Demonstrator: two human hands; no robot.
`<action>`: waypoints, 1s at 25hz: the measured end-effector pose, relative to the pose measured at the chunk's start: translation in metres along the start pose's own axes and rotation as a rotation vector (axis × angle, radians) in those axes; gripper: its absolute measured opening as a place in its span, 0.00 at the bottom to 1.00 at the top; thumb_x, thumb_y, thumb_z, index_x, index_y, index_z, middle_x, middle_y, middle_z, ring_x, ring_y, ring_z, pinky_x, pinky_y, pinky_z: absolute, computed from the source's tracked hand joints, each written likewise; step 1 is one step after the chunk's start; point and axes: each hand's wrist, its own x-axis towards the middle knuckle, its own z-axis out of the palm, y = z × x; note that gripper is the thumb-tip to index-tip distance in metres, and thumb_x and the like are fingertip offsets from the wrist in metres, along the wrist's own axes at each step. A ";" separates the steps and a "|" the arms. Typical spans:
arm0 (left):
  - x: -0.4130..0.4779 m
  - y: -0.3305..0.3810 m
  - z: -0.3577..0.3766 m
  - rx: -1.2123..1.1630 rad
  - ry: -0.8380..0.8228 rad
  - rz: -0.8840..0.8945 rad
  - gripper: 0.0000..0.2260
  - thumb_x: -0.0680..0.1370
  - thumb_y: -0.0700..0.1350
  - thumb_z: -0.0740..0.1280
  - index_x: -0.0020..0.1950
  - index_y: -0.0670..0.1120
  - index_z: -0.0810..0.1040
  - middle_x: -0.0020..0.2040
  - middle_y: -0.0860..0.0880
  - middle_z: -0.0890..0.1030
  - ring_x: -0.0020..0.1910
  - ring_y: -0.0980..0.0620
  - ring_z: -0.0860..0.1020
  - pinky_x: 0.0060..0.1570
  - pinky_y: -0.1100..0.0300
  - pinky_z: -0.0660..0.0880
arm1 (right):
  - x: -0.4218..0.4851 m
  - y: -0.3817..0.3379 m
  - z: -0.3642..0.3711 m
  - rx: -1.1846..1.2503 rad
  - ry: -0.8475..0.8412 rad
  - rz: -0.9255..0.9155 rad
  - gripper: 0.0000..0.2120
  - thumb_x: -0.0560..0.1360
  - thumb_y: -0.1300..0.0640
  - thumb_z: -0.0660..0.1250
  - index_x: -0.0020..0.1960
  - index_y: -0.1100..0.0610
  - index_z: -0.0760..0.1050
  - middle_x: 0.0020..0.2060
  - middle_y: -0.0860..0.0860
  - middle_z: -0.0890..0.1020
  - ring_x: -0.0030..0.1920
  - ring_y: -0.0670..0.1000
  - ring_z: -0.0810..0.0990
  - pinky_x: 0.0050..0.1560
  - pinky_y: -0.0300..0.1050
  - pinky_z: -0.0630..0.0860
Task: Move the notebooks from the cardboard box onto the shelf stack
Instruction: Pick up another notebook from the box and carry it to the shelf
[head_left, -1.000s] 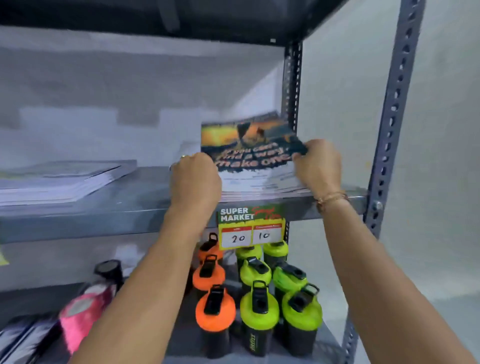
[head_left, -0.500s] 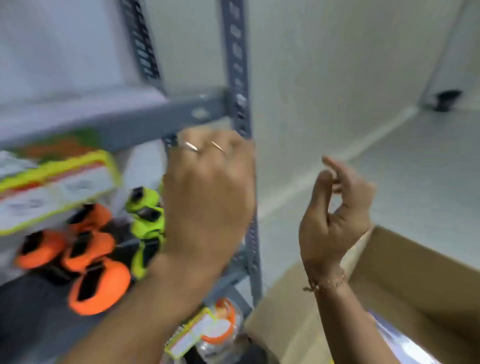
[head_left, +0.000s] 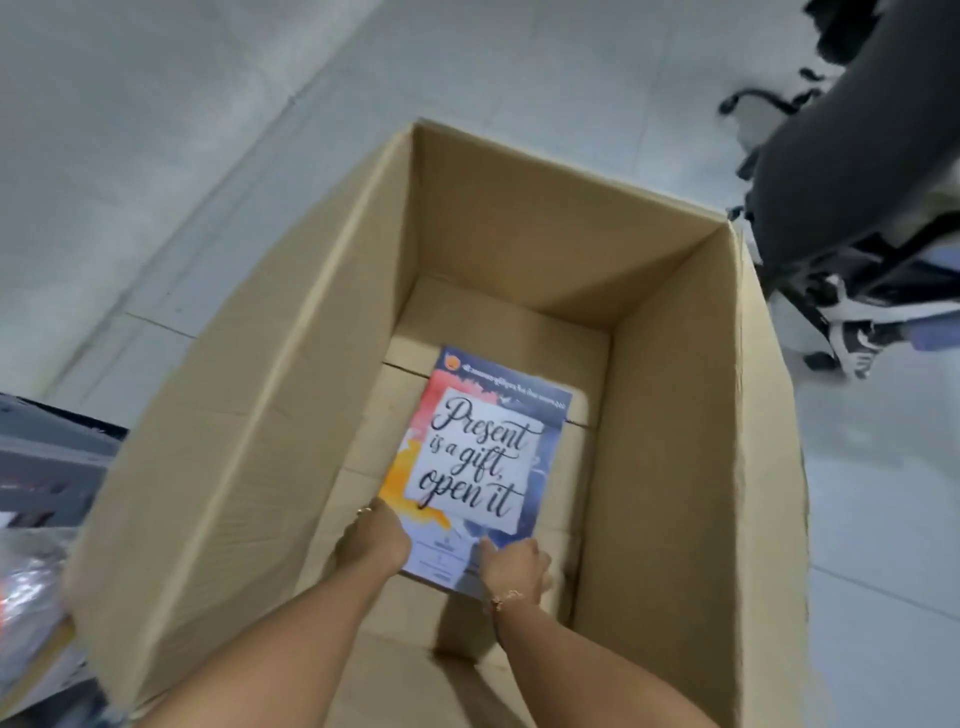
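A large open cardboard box (head_left: 291, 415) fills the middle of the view. On its floor lies a notebook (head_left: 475, 462) with a colourful cover reading "Present is a gift, open it". My left hand (head_left: 374, 540) grips the notebook's near left corner, and my right hand (head_left: 514, 569) grips its near right edge. Both arms reach down into the box. The shelf stack is out of view.
A grey shelf edge (head_left: 47, 447) and plastic-wrapped goods (head_left: 26, 597) sit at the far left. A dark office chair (head_left: 852, 171) stands at the upper right beyond the box. Pale tiled floor (head_left: 872, 519) lies to the right.
My view has swung from the shelf down to the box. My hands have let go of the notebook on the shelf, reached into the box and closed on another notebook.
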 end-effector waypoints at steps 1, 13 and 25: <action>0.001 0.001 0.005 -0.039 0.022 -0.015 0.19 0.77 0.38 0.58 0.68 0.39 0.66 0.68 0.40 0.71 0.66 0.41 0.72 0.63 0.50 0.72 | 0.002 0.003 0.003 -0.001 0.010 -0.014 0.26 0.76 0.49 0.64 0.67 0.64 0.65 0.67 0.60 0.68 0.67 0.61 0.66 0.66 0.52 0.69; -0.072 0.008 -0.078 0.060 0.237 0.180 0.13 0.76 0.36 0.63 0.58 0.40 0.79 0.59 0.40 0.81 0.60 0.40 0.78 0.57 0.52 0.76 | -0.054 -0.018 -0.035 0.277 0.187 0.017 0.19 0.76 0.61 0.61 0.65 0.65 0.66 0.68 0.62 0.66 0.69 0.61 0.63 0.68 0.55 0.62; -0.402 -0.161 -0.285 -0.500 1.793 0.623 0.19 0.75 0.44 0.59 0.62 0.38 0.77 0.50 0.42 0.84 0.48 0.54 0.76 0.49 0.66 0.69 | -0.412 -0.142 -0.116 1.129 0.052 -1.421 0.20 0.66 0.39 0.62 0.54 0.46 0.71 0.57 0.58 0.68 0.57 0.55 0.71 0.53 0.32 0.70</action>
